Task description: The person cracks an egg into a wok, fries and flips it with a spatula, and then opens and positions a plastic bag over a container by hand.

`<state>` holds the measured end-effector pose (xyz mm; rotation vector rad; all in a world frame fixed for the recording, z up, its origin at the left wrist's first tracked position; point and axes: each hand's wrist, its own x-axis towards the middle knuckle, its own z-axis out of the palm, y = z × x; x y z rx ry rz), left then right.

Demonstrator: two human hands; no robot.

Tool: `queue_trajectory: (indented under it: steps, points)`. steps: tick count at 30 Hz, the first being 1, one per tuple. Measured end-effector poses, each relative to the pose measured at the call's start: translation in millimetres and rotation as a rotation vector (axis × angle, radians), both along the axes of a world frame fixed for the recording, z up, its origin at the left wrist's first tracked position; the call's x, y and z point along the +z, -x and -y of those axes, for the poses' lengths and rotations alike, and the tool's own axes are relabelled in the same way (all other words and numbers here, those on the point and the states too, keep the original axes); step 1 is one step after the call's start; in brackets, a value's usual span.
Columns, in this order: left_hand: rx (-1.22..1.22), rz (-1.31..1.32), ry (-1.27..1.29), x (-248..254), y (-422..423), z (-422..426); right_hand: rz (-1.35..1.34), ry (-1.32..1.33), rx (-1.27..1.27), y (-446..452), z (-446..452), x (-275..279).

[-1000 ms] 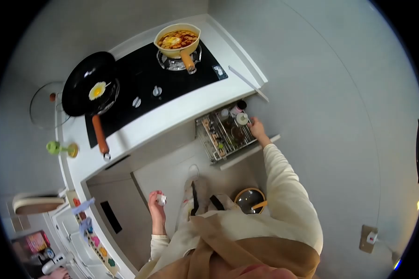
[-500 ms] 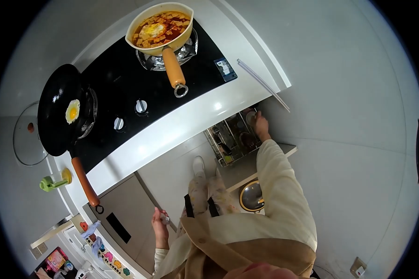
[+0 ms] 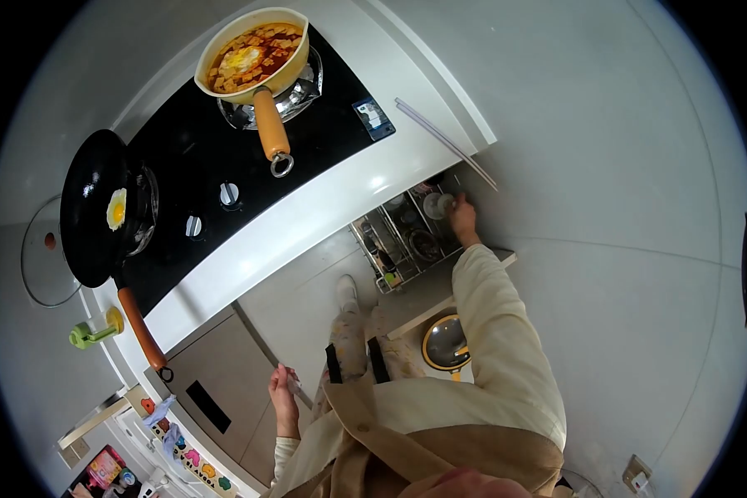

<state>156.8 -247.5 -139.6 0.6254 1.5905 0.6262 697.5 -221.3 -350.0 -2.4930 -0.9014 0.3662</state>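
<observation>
Pale-topped jar point(image 3: 445, 202), in the pull-out rack point(image 3: 397, 239): probably rigid, lightish, slick; take its sides below the top. Your right hand point(image 3: 463, 219) seemingly pinches its edge. Your left hand point(image 3: 284, 400) curls round a whitish piece point(image 3: 295, 388).

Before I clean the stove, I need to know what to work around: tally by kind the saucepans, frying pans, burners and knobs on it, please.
Saucepan: 1
Frying pan: 1
Burners, each partly hidden under its pan: 2
Knobs: 2
Total: 6
</observation>
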Motion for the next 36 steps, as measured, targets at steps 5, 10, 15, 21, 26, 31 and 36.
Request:
queue_trajectory:
  steps: [5, 10, 15, 21, 26, 31, 36]
  points:
    - [-0.007, 0.000, -0.001, 1, -1, 2, 0.002, 0.133, 0.104, 0, -10, -12]
    - [-0.036, -0.023, 0.000, -3, 3, 3, -0.051, 0.197, 0.095, -2, -15, -5]
    - [-0.069, -0.050, 0.008, -3, 4, 2, -0.065, 0.077, -0.028, -9, -5, -15]
    - [-0.091, -0.058, -0.024, -3, 7, 0, -0.137, 0.014, -0.123, -7, 5, -4]
    - [-0.091, -0.041, -0.081, -6, 10, -1, -0.083, -0.138, -0.207, 4, 21, 8]
    - [-0.081, -0.009, -0.060, -3, 10, -1, -0.056, -0.142, -0.299, 12, 31, 22]
    - [-0.072, -0.017, -0.060, 0, 12, 4, -0.069, -0.172, -0.354, 12, 36, 22]
